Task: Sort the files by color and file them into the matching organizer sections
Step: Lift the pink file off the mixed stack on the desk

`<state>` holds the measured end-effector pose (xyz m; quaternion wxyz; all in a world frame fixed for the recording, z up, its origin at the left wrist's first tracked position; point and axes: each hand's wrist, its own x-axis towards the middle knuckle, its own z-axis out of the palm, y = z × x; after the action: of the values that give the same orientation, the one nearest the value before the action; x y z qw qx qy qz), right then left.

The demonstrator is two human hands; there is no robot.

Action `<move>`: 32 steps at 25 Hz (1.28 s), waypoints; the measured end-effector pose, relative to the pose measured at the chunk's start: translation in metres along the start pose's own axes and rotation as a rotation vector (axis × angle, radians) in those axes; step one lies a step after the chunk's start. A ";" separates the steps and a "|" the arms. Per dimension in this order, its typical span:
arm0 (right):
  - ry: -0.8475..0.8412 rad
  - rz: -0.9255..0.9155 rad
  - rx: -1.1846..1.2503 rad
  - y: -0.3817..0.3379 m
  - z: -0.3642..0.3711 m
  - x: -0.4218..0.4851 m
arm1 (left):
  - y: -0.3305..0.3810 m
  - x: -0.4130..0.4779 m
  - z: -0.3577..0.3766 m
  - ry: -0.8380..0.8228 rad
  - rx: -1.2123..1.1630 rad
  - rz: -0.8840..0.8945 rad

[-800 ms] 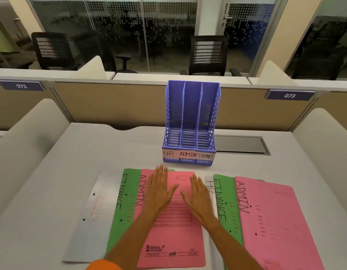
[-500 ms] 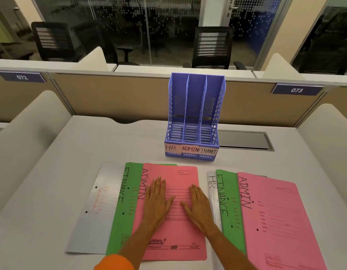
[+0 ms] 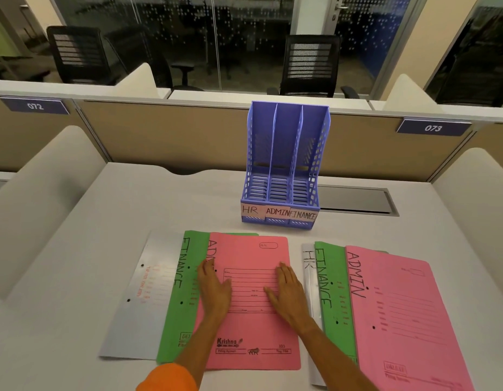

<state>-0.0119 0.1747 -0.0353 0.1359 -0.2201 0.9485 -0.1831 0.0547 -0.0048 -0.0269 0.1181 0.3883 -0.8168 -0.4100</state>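
A blue three-slot organizer (image 3: pixel 284 165) stands at the back of the desk, its empty sections labelled HR, ADMIN and FINANCE. In front lie two fanned stacks of files. The left stack has a white file (image 3: pixel 140 300), a green FINANCE file (image 3: pixel 185 280) and a pink ADMIN file (image 3: pixel 253 328) on top. The right stack has a white HR file (image 3: pixel 309 266), a green FINANCE file (image 3: pixel 330 286) and a pink ADMIN file (image 3: pixel 400 314). My left hand (image 3: pixel 215 289) rests flat on the left pink file's left edge. My right hand (image 3: pixel 288 292) lies flat near its right edge.
The grey desk (image 3: pixel 75 249) has padded side dividers and a tan back partition (image 3: pixel 160 136). A metal cable hatch (image 3: pixel 357 200) sits right of the organizer. Office chairs stand beyond the partition.
My hands have slid apart across the left pink file, the left toward its left edge and the right toward its right edge. The camera view has shifted slightly.
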 end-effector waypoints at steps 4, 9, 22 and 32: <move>-0.001 -0.001 0.029 -0.001 -0.001 0.000 | 0.010 0.017 -0.013 0.069 -0.068 -0.253; 0.003 -0.004 0.042 0.000 -0.002 0.000 | 0.002 0.039 -0.029 -0.067 -0.184 -0.399; 0.094 0.028 0.305 -0.003 -0.025 -0.007 | -0.009 0.030 -0.066 -0.523 -0.698 -0.206; 0.116 0.465 1.142 0.037 -0.083 -0.011 | 0.033 0.017 -0.054 -0.531 -0.751 -0.201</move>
<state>-0.0446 0.2347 0.0261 0.2166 0.1100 0.7298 -0.6390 0.0532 -0.0365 0.0308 -0.0030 0.2773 -0.5724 -0.7717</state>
